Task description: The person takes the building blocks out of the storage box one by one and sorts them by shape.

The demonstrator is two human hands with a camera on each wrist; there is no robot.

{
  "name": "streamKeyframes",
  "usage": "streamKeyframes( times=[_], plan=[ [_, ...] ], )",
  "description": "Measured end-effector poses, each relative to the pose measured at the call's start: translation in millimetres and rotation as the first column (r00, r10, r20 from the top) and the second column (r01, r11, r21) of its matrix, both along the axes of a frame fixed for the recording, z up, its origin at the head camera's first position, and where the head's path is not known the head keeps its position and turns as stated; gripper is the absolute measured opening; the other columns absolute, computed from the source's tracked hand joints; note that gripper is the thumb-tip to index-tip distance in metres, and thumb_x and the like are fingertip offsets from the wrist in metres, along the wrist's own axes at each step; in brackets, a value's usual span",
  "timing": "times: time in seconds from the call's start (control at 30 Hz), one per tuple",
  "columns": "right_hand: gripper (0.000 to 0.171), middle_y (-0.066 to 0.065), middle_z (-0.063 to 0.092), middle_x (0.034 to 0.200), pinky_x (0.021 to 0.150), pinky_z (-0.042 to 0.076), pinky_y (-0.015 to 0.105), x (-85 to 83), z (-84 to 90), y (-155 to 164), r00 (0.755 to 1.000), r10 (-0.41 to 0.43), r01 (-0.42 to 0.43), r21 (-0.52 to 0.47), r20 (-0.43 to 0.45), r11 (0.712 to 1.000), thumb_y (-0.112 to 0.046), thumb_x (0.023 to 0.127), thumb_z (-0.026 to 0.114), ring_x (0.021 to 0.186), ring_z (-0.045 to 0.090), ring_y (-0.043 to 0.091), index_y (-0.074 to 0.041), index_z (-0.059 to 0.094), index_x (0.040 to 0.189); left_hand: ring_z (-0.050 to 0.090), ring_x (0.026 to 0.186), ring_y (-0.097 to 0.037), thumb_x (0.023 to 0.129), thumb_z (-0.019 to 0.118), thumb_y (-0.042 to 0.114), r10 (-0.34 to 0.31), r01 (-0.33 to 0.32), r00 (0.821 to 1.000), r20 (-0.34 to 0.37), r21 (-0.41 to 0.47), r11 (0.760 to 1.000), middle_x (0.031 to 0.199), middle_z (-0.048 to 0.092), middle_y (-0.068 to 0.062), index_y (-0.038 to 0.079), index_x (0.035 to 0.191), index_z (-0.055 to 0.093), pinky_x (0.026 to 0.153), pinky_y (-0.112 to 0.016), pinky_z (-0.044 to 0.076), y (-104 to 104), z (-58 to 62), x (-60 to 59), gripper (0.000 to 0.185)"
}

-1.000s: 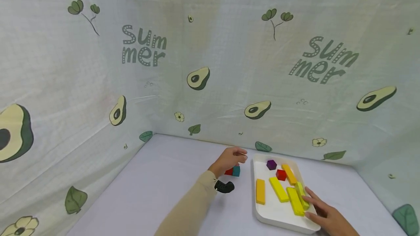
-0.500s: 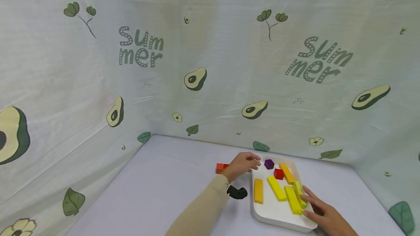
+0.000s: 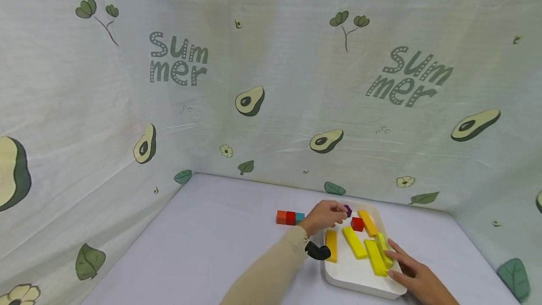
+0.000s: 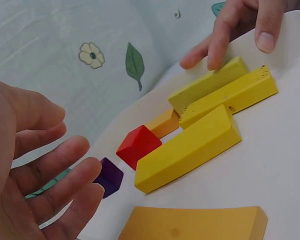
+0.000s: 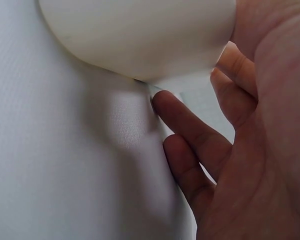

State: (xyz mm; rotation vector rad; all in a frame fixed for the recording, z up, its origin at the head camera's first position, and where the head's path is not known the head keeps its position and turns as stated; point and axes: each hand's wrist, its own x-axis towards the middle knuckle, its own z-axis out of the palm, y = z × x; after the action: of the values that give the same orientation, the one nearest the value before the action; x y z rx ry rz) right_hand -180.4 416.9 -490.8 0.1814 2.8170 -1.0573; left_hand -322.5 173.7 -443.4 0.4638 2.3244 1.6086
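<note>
The small purple block (image 3: 348, 210) lay at the white tray's (image 3: 360, 276) far end, lower centre. Your left hand (image 3: 323, 215) had moved right onto it, grip open, holding nothing; your right hand (image 3: 412, 274) rested on the tray's rim.

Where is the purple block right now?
In the head view the purple block lies at the far left corner of the white tray, beside the red cube, at the left hand's fingertips.

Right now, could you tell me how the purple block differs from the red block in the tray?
The purple block is hexagonal and looks smaller; the red block is a cube. The purple block lies at the left hand's fingertips, while the red block lies clear of them, against a long yellow block. Both rest in the white tray.
</note>
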Motion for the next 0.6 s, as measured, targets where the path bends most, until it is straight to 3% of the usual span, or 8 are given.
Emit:
streamKeyframes(
  times=[0.17, 0.4, 0.6],
  plan=[
    [0.072, 0.017, 0.022, 0.162, 0.099, 0.046, 0.057, -1.3, 1.0, 0, 1.000, 0.000, 0.000, 0.003, 0.005, 1.000, -0.056, 0.090, 0.067, 0.139, 0.031, 0.053, -0.011, 0.054, 0.144, 0.063, 0.084, -0.019, 0.094, 0.072, 0.022, 0.005, -0.005, 1.000, -0.014, -0.006, 1.000, 0.089, 0.064, 0.009, 0.020, 0.103, 0.074, 0.076, -0.029, 0.057, 8, -1.3, -0.8, 0.009],
    [0.073, 0.016, 0.020, 0.163, 0.101, 0.044, 0.058, -3.1, 0.8, 2, 1.000, -0.003, 0.003, 0.004, 0.011, 1.000, -0.056, 0.090, 0.067, 0.140, 0.029, 0.052, -0.011, 0.053, 0.145, 0.058, 0.081, -0.011, 0.093, 0.072, 0.023, -0.061, 0.055, 0.995, -0.073, -0.073, 0.996, 0.094, 0.063, 0.014, 0.018, 0.109, 0.073, 0.079, -0.026, 0.054, 17, -3.0, -4.3, 0.016],
    [0.072, 0.015, 0.020, 0.163, 0.102, 0.044, 0.055, -1.0, -0.4, -1, 1.000, 0.005, -0.005, -0.016, 0.009, 1.000, -0.055, 0.091, 0.067, 0.141, 0.028, 0.051, -0.010, 0.053, 0.146, 0.054, 0.080, -0.010, 0.093, 0.072, 0.023, -0.055, 0.042, 0.994, -0.098, -0.135, 0.990, 0.091, 0.060, 0.014, 0.023, 0.098, 0.073, 0.077, -0.026, 0.051, 25, -11.7, -4.4, 0.005]
  ],
)
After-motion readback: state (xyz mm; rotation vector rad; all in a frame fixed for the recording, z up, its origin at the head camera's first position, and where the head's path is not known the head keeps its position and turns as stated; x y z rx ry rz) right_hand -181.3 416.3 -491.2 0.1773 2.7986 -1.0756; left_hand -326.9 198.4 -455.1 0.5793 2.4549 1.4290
